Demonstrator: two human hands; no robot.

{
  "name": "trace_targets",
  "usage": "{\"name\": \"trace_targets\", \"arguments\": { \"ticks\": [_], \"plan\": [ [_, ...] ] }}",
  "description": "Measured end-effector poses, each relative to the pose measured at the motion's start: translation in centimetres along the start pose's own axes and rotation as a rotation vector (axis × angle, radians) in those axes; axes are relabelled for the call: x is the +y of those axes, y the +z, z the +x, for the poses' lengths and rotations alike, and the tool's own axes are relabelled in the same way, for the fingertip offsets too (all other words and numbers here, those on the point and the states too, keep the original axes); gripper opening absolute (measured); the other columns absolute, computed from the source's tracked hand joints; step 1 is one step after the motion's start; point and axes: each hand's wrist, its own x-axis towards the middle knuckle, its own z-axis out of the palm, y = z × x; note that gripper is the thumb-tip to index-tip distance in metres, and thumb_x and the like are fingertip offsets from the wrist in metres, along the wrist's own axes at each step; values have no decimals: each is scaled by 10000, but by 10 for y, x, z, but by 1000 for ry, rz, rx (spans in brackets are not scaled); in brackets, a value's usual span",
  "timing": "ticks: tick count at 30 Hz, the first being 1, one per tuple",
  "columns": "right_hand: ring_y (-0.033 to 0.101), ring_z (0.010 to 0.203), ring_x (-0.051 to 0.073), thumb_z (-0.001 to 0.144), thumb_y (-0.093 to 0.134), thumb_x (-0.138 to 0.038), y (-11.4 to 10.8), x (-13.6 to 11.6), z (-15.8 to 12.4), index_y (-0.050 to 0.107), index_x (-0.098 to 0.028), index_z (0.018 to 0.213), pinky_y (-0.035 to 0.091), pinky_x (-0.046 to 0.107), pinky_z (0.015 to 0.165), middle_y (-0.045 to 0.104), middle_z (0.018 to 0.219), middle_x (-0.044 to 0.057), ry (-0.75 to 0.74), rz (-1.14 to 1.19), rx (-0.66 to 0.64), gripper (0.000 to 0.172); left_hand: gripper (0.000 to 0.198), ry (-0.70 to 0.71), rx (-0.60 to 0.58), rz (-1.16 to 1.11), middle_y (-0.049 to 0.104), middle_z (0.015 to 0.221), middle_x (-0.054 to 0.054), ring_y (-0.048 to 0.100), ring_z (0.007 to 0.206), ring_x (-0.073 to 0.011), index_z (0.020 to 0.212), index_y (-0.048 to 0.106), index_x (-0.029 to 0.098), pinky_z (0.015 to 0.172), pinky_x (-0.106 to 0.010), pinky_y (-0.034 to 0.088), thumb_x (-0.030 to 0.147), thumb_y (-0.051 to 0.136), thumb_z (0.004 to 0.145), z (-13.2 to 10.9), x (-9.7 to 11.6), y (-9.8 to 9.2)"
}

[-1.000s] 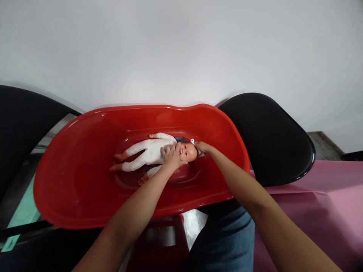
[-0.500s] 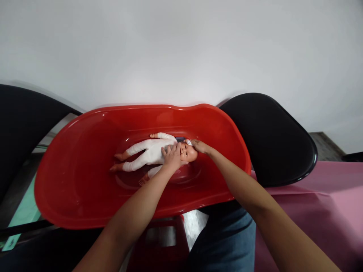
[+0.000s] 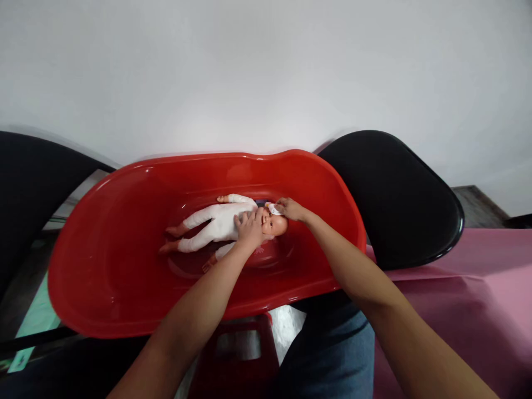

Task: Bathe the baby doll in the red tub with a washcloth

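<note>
Possible trouble, by judgement: a poke near the eye of the doll [image 3: 220, 221] from too firm a press of the right hand [image 3: 291, 209], or a sideways roll of the head from under a slack left hand [image 3: 249, 227]. Right hand pinched shut on a small white pad [image 3: 275, 209], at the forehead. Left hand part-open, laid on chest and chin, gripping nothing. Beneath both hands: 1 doll, face up in the red tub [image 3: 124, 277], white suit, bare feet well left of the left hand.

The person wears blue denim trousers [image 3: 332, 354]; the left arm [image 3: 199, 321] and right arm [image 3: 374, 299] are bare.
</note>
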Motion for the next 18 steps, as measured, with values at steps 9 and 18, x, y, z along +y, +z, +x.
{"name": "trace_targets", "arguments": {
  "ticks": [9, 18],
  "plan": [
    [472, 1567, 329, 1053, 527, -531, -7, 21, -13, 557, -302, 1608, 434, 481, 1271, 592, 1618, 52, -32, 43, 105, 601, 1088, -3, 7, -19, 524, 1652, -168, 427, 1477, -424, 1693, 379, 251, 1294, -625, 218, 705, 833, 815, -3, -2, -7],
    [576, 1463, 354, 1018, 537, -471, -7, 20, -15, 689, -339, 1469, 488, 506, 1230, 699, 1460, 58, -47, 53, 96, 494, 1030, -22, 52, -51, 549, 1640, -154, 426, 1483, -414, 1656, 413, 250, 1302, -631, 188, 674, 832, 816, -1, -1, -1]
  ]
}}
